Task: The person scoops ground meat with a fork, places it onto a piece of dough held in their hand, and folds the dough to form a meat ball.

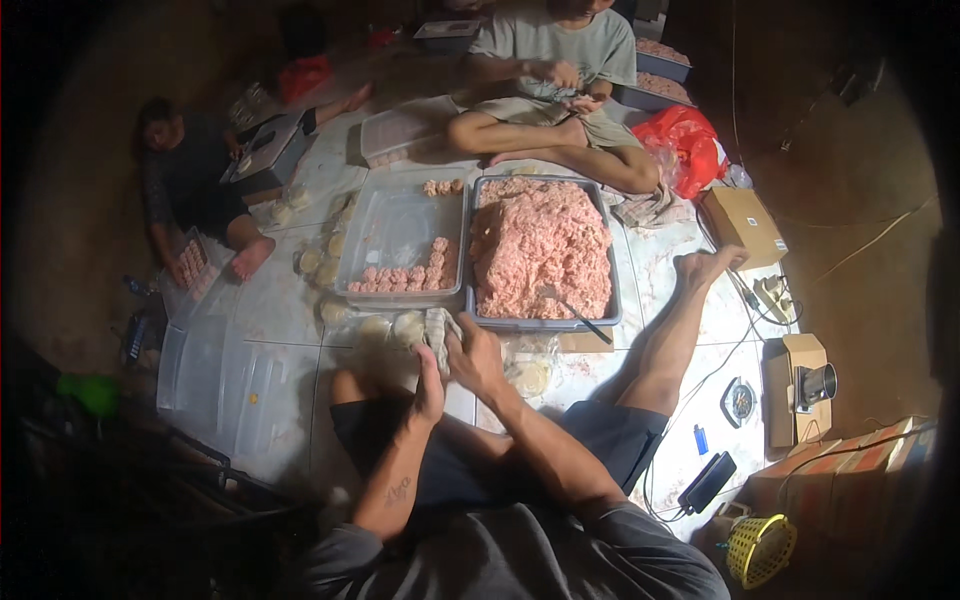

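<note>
A pale, crumpled cloth (440, 332) is bunched between my two hands, just in front of the tubs. My left hand (430, 388) is closed on its near side with the thumb up; its other fingers are mostly hidden. From the other side my right hand (478, 362) grips the cloth with bent fingers. Beyond them stands a grey tub (540, 324) heaped with pink minced filling (540, 245). A utensil with a dark handle (592, 326) sticks out of the filling's near edge. To its left, a clear plastic container (385, 225) holds rows of small filled dumplings (400, 280).
Packs of round pale wrappers (374, 328) lie left of my hands. Opposite me a person (555, 75) sits cross-legged, hands together; another person (190, 170) sits at the far left. Clear lids (215, 385), cables, a phone (707, 483), a cardboard box (745, 227) and a yellow basket (760, 550) surround me.
</note>
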Demonstrator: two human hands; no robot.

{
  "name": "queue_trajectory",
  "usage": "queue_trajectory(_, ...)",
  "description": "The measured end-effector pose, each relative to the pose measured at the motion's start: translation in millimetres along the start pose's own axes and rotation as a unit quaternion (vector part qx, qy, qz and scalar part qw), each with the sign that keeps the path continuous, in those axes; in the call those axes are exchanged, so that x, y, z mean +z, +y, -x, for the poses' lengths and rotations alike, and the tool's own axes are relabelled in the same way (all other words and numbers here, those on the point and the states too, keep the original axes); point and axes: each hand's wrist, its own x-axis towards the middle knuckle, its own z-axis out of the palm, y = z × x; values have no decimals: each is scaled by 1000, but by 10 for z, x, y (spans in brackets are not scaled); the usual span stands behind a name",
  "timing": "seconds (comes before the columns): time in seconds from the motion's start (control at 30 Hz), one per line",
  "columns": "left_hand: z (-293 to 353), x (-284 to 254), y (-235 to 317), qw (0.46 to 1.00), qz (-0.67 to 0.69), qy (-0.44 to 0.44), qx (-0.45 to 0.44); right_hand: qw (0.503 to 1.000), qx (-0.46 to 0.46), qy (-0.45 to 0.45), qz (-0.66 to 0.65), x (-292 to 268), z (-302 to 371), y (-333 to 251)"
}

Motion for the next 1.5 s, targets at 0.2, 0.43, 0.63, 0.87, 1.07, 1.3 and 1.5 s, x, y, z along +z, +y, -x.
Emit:
queue_trajectory(0.2,157,-242,238,952,-195,-203,-119,993,-23,52,108,-209,-250,346)
queue_trajectory(0.43,-288,-392,-309,964,-140,130,-185,970,-179,-154,59,-78,116,483)
queue_trajectory(0.63,-391,-474,-96,844,-534,38,-39,990,-13,-54,129,-968,469,719)
queue_trajectory(0.87,-38,529,67,917,-373,-135,41,978,183,89,-42,-1709,745,1295)
queue_trajectory(1.07,173,818,-485,805,-484,-315,135,960,278,-13,-11,-1543,708,1580)
queue_trajectory(1.3,64,752,-407,856,-419,-268,142,984,131,-37,115,-1537,726,1797)
queue_trajectory(1.5,94,595,-88,938,-291,-187,-26,981,16,-78,178,-1434,766,799)
